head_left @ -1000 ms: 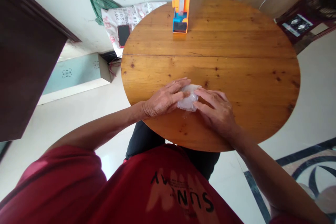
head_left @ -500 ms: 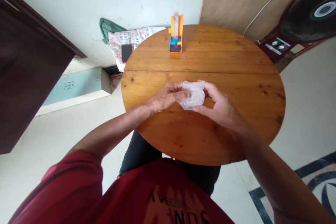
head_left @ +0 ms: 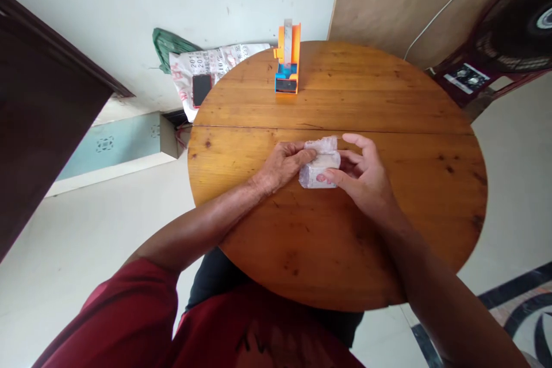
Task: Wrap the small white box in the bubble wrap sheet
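Observation:
A small white box wrapped in clear bubble wrap (head_left: 321, 175) is held between my hands over the near half of the round table. My left hand (head_left: 284, 164) grips its left side, thumb on top at the wrap's edge and fingers behind. A flap of the wrap stands up along the far side. On the right, my right hand (head_left: 366, 175) has its thumb pressed on the near face, with some fingers curled behind the right end. Its index finger is lifted off the wrap. The box's underside is hidden.
An orange and blue tape dispenser (head_left: 288, 63) stands at the far edge of the wooden table (head_left: 375, 98). Left of the table lie a printed white bag (head_left: 185, 69), a black phone-like object (head_left: 201, 90) and a green bag (head_left: 172, 49). A large speaker (head_left: 509, 34) stands at right.
The wrapped box has tilted, so its near face now shows more. My right index finger has lifted from the wrap, and the right thumb has moved up onto the near face.

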Motion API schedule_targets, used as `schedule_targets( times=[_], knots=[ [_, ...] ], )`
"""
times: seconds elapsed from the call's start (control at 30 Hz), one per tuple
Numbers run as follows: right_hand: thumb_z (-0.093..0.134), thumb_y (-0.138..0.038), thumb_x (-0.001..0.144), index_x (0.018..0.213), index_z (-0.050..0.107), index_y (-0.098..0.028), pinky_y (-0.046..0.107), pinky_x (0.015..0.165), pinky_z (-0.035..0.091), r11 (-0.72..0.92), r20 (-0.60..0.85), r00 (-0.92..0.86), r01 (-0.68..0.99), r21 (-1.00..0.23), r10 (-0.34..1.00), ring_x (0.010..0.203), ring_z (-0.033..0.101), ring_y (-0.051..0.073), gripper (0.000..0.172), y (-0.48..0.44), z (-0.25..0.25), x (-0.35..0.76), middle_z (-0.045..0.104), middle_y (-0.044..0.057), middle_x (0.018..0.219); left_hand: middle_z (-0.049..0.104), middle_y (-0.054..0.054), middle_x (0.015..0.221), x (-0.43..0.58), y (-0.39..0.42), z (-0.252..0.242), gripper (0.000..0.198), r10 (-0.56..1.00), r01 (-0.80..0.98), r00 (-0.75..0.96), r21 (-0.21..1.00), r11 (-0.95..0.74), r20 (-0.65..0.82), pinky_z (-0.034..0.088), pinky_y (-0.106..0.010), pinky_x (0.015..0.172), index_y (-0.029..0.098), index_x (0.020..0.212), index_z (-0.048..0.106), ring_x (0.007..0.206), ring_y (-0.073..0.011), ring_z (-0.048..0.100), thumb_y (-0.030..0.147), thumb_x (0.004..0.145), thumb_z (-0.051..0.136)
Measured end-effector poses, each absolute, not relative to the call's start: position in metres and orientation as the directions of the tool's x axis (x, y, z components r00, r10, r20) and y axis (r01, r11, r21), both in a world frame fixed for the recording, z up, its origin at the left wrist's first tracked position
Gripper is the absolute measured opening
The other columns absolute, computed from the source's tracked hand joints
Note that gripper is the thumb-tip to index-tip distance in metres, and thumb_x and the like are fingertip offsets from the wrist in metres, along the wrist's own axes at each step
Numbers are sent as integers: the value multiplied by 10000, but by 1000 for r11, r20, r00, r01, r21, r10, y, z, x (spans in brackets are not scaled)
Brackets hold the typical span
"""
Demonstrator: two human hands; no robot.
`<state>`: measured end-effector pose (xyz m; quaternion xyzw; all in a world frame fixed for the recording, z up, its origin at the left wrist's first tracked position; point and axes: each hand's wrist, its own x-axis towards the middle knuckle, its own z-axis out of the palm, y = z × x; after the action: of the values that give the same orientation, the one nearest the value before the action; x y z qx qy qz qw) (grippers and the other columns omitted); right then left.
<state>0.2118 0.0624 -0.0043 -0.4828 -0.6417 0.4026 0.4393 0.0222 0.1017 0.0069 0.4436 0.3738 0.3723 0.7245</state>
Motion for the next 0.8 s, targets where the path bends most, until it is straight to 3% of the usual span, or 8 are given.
schedule_targets(
  times=[0.17,0.4,0.67,0.8],
  knots=[
    [834,-388,780,1218,504,-290,444,859,632,265,263,-46,262,-928,964,974,743,252,558,54,-4,199,731,72,1153,692,-21,710,20,104,2,373,903,-224,389,932,284,-182,471,-222,583,125,827,742,598,-103,585,493,770,768],
    [753,-329,869,1223,635,-305,410,843,632,338,289,-177,413,-846,941,954,722,220,373,53,3,201,712,38,1159,667,-18,678,18,102,3,418,912,-210,382,947,244,-151,435,-215,541,122,829,723,561,-96,552,538,796,732],
    [751,-280,849,1290,637,-321,418,853,611,389,286,-275,487,-782,918,1043,694,249,457,56,14,204,683,62,1253,656,-16,669,21,100,3,386,911,-226,377,938,264,-165,434,-227,534,134,801,707,556,-105,554,519,811,709],
    [757,-263,833,1242,656,-295,434,913,583,421,292,-316,507,-752,902,1089,680,260,422,58,16,205,693,67,1198,618,-6,619,22,99,2,424,912,-237,381,938,251,-148,390,-213,498,123,770,682,520,-88,507,543,799,731]
  ],
)
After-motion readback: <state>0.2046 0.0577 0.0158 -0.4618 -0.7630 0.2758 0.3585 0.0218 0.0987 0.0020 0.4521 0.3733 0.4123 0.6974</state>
